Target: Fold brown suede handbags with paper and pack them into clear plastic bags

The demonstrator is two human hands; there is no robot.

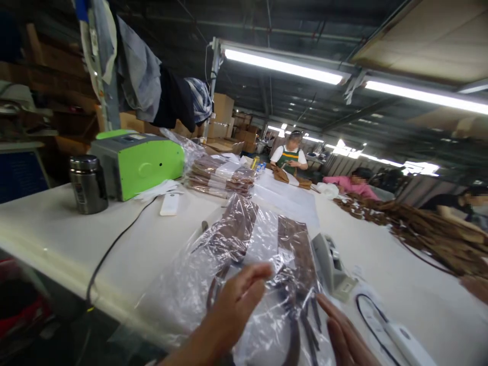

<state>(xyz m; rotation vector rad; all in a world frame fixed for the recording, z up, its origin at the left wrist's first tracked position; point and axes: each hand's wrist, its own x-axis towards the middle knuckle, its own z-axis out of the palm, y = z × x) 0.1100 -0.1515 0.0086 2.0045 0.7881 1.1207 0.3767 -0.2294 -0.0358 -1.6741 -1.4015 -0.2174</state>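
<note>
A clear plastic bag [263, 244] lies on the table in front of me, with a folded brown garment [295, 234] inside and a white paper band [263, 236] across it. Dark straps or strips show through the film at its near end. My left hand [238, 302] hovers over or rests on the bag's near half, fingers stretched out; whether it touches the film I cannot tell. At the bag's right edge is my right hand [341, 325], its fingers extended and partly cut off by the frame. Neither hand grips anything visible.
Beyond the bag lies a stack of bagged brown garments [221, 175]. A green and grey machine [148, 165] and a metal flask [87, 185] stand left. A grey tape dispenser [331, 264] and a power strip [407, 340] are right. Brown garments [419, 229] are heaped near co-workers.
</note>
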